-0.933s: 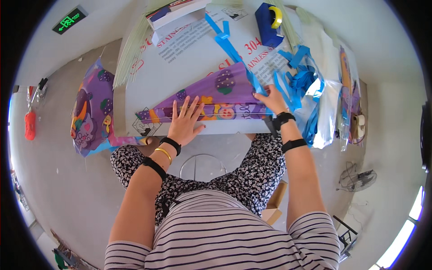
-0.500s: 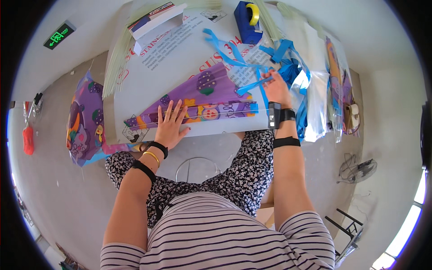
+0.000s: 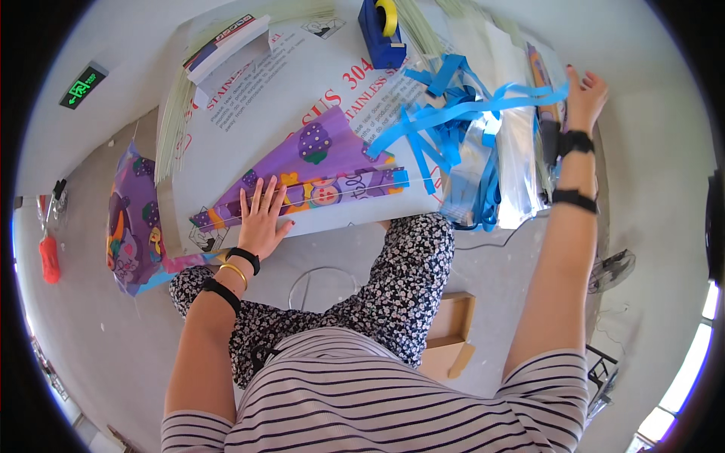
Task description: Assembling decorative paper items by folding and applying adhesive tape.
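Observation:
My left hand point(image 3: 261, 223) lies flat, fingers stretched out, on a purple printed sheet point(image 3: 332, 128) folded into a long triangle. A thin pale rod runs along its near edge, and a short blue strip point(image 3: 401, 177) sits at the wide right end. Out at the far right, my right hand point(image 3: 585, 98) is raised, with the end of a long blue ribbon point(image 3: 483, 108) at its thumb. The ribbon stretches left from there to the wide end of the purple sheet. Below it lies a tangled heap of blue ribbons point(image 3: 453, 136).
A blue tape dispenser point(image 3: 383, 45) with a yellow ring stands at the back, with an open white box point(image 3: 230, 49) to its left. Bundles of thin pale rods point(image 3: 172, 128) and clear plastic sleeves point(image 3: 518, 158) lie along the sides. A purple printed package point(image 3: 134, 219) hangs at the left.
My right hand has swung from the wide end of the purple sheet to the far right, drawing a blue ribbon out. My left hand stays on the sheet. The view has shifted slightly.

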`<state>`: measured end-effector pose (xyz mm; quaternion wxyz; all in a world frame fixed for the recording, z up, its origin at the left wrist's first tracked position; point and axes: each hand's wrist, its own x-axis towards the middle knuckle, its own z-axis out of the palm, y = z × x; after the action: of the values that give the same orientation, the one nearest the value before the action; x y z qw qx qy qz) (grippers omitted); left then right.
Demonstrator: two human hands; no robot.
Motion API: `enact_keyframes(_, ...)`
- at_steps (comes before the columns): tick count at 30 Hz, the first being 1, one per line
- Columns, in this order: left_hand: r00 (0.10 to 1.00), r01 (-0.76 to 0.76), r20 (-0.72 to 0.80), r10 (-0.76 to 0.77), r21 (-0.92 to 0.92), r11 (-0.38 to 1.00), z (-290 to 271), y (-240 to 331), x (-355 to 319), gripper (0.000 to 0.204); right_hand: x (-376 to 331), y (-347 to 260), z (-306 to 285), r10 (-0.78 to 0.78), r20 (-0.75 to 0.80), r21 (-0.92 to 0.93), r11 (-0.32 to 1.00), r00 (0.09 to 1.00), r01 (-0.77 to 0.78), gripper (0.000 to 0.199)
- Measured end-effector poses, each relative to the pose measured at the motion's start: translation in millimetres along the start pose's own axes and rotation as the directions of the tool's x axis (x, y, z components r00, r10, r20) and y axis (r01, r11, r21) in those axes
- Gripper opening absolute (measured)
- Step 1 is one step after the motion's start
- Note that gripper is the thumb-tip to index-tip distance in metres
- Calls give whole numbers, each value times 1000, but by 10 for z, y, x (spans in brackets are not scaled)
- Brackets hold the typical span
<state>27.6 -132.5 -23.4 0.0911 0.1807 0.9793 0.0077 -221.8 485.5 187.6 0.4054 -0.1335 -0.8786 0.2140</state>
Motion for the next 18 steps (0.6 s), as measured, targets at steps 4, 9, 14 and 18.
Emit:
enact_keyframes(4,998,-55,-39,55,-6,998,56,76,90,82,-1178,-395,65,-134,629,351,928,766,-126,29)
enact_keyframes(9,998,-48,-48,48,5,999,79,82,114,82,-2726,-502,680,88,977,63,756,196,-651,43)
enact_keyframes(14,997,-49,-58,49,-9,999,97,76,105,82,-3139,-544,1424,530,711,-25,676,462,-737,67)
enact_keyframes(18,999,-7,-35,7,-4,1000,75,-18,8,82,-3188,-1260,1654,570,609,-351,817,552,-457,68)
